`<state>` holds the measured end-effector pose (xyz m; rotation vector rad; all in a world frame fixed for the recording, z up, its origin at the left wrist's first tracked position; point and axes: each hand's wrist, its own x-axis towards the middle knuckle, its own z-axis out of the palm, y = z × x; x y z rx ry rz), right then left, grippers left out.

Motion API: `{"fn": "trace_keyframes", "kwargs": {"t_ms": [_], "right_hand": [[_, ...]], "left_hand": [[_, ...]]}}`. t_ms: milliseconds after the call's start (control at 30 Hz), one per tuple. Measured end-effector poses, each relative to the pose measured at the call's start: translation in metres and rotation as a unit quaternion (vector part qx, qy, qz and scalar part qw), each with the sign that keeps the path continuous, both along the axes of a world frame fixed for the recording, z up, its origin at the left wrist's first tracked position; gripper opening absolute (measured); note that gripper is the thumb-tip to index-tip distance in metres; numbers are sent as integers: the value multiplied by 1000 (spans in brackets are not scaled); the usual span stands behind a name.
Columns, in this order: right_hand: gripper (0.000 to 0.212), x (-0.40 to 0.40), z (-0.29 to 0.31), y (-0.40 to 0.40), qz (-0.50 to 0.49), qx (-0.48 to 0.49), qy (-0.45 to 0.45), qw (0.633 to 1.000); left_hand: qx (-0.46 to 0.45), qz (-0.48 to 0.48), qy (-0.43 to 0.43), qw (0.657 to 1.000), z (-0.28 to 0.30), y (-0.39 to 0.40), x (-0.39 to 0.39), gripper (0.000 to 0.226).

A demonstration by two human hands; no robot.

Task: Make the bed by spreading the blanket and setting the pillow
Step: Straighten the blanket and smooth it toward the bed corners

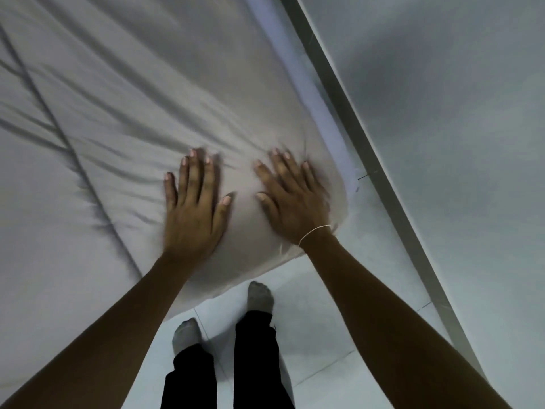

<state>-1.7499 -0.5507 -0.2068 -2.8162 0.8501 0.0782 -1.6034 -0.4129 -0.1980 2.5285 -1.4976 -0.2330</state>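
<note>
A pale grey blanket (124,93) covers the bed and fills the upper left of the head view, with long creases and a dark seam line running across it. Its near right corner bulges over the bed's edge. My left hand (196,202) lies flat on that corner, fingers spread. My right hand (295,196) presses flat beside it, close to the right edge, with a thin string around the wrist. Both hands are slightly blurred. No pillow is in view.
A narrow strip of lighter sheet (330,119) shows along the bed's right side. A grey skirting strip (383,178) and a pale wall (457,113) run close on the right. My socked feet (259,296) stand on white floor tiles (318,335) at the bed's corner.
</note>
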Motion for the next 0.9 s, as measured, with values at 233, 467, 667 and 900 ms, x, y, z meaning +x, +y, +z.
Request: {"fn": "trace_keyframes", "kwargs": {"t_ms": [233, 467, 667, 900], "right_hand": [[65, -56, -8, -56, -356, 39, 27, 933], [58, 3, 10, 8, -65, 5, -50, 997], [67, -3, -6, 2, -101, -10, 5, 995], [71, -6, -2, 12, -186, 14, 71, 980]], "left_hand": [[-22, 176, 13, 984, 2, 26, 56, 63], [36, 143, -28, 989, -16, 25, 39, 64], [27, 141, -25, 989, -20, 25, 34, 63], [51, 134, 3, 990, -17, 34, 34, 64]]}}
